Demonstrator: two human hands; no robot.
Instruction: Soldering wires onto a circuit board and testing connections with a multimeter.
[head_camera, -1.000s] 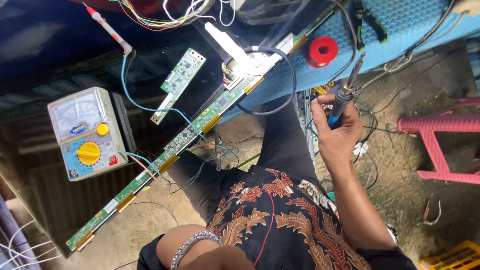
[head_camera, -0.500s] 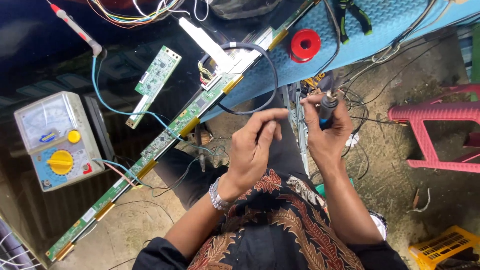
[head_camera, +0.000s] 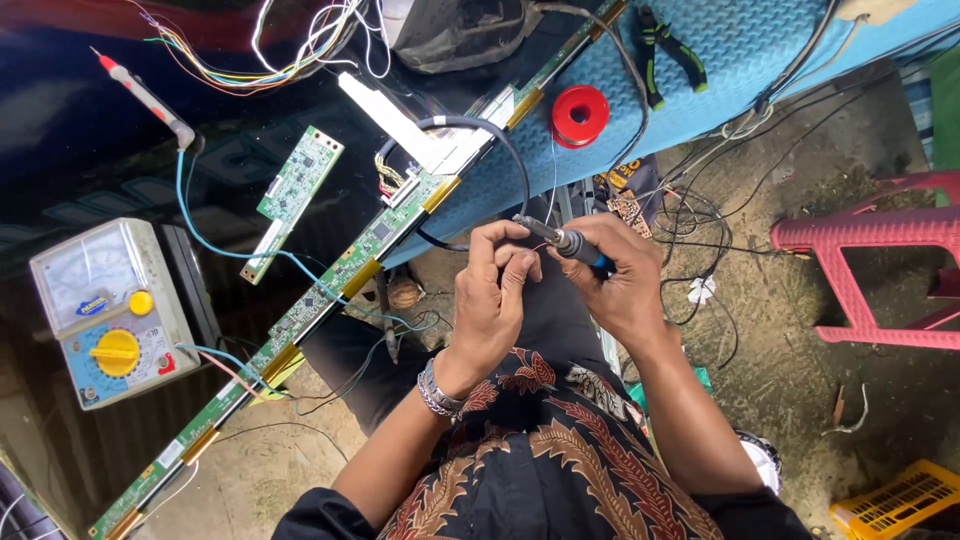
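- Right hand fingers closed around a blue-handled soldering iron, metal tip pointing left, held above the lap.
- Left hand fingers pinched at the tip; what they pinch, cannot tell.
- Red solder spool lies far, on the blue counter.
- Long green circuit strip runs left.

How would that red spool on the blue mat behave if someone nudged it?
The red spool lies flat on the blue mat, so it would probably slide, not roll. The mat looks textured, likely gripping it a little. Being small, it is probably light.
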